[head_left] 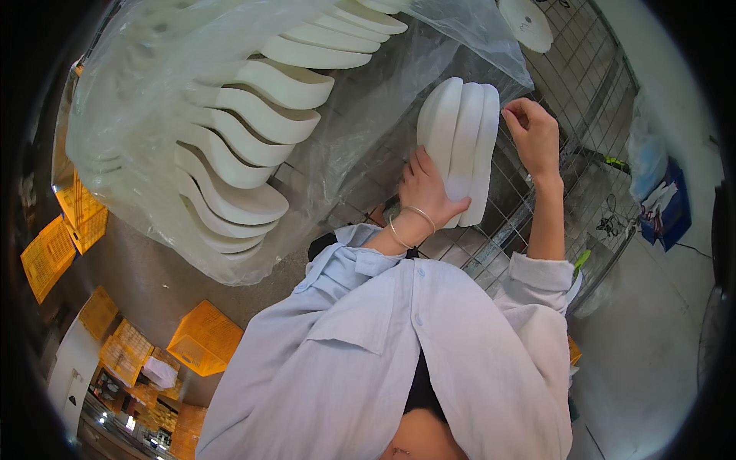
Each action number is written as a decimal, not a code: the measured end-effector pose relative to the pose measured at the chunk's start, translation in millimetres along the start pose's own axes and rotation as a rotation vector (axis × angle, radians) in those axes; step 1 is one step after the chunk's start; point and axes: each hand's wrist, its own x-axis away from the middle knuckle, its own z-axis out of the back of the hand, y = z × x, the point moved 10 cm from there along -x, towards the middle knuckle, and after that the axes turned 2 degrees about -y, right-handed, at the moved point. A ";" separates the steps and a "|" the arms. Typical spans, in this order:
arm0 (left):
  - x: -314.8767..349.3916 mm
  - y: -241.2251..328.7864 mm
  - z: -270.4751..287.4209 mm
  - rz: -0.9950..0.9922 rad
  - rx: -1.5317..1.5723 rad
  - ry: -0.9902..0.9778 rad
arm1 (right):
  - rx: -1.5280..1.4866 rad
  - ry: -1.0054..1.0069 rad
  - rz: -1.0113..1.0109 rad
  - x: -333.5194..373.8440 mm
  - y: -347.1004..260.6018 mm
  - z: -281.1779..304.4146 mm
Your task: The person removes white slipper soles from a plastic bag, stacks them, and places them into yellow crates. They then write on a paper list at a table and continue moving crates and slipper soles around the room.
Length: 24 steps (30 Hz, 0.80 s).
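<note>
My left hand point(431, 188) is wrapped around the near part of a stack of white shoe soles point(464, 146), its thumb across the right side and its fingers at the left. The soles stand on edge, pressed side by side, over a wire grid. Just right of the stack's far end is my right hand point(534, 134), thumb and forefinger drawn together and the other fingers curled. I see nothing between its fingertips, and it appears slightly apart from the soles. More white soles point(253, 153) lie in an overlapping row inside a clear plastic bag point(130, 138) at the left.
A wire rack point(590, 84) extends beneath and right of the stack. One loose sole point(526, 24) lies at the far edge. Yellow crates point(205, 337) stand on the floor at the lower left. At the right are a blue box point(667, 203) and a thin plastic bag point(648, 157).
</note>
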 end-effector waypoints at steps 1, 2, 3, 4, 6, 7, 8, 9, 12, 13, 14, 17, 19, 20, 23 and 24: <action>-0.2 -0.3 -1.2 0.002 -0.010 -0.011 | -0.020 -0.107 0.023 -4.3 -1.8 -9.9; -0.6 -0.3 -1.4 -0.001 -0.009 -0.012 | -0.075 -0.117 0.106 -7.9 -10.5 -9.6; -1.1 -0.7 -1.8 -0.002 -0.007 -0.012 | 0.008 -0.164 0.075 -11.9 -7.9 -14.8; -1.3 0.0 -1.0 -0.013 0.008 -0.002 | 0.062 -0.197 0.093 -14.6 -10.5 -18.2; -1.9 -3.3 -3.9 0.014 0.012 -0.026 | 0.137 -0.241 0.136 -17.3 -16.3 -25.0; -2.0 -3.4 -4.1 0.015 0.020 -0.028 | 0.159 -0.251 0.155 -18.2 -18.2 -28.1; -2.2 -4.1 -4.7 0.025 0.013 -0.036 | 0.175 -0.223 0.168 -19.9 -18.3 -27.9; -2.3 -3.3 -4.2 0.023 0.008 -0.036 | 0.198 -0.246 0.171 -21.2 -15.4 -32.6; -1.8 -1.0 -1.9 0.015 0.007 -0.032 | 0.275 -0.280 0.327 -22.4 -13.3 -44.9; -1.4 -0.2 -0.9 0.010 0.011 -0.028 | 0.246 -0.333 0.279 -24.9 -2.1 -49.4; -1.1 0.5 1.1 0.002 0.000 -0.012 | 0.198 -0.328 0.276 -26.3 1.8 -47.9; -1.5 0.4 -0.2 -0.021 -0.014 0.004 | -0.288 -0.070 -0.143 -18.1 32.6 -18.4; -2.0 -0.1 -1.9 -0.041 -0.012 0.035 | -0.445 0.216 -0.447 12.7 44.9 2.6; -1.8 -2.1 -8.0 -0.033 -0.020 0.000 | -0.305 0.102 -0.553 33.7 36.7 -4.4; 6.2 6.2 -7.6 -0.148 0.051 -0.017 | 0.010 -0.162 -0.492 76.1 -24.7 -54.9; 12.9 12.6 -4.9 -0.231 0.154 -0.061 | 0.028 -0.100 -0.478 77.4 -28.7 -54.0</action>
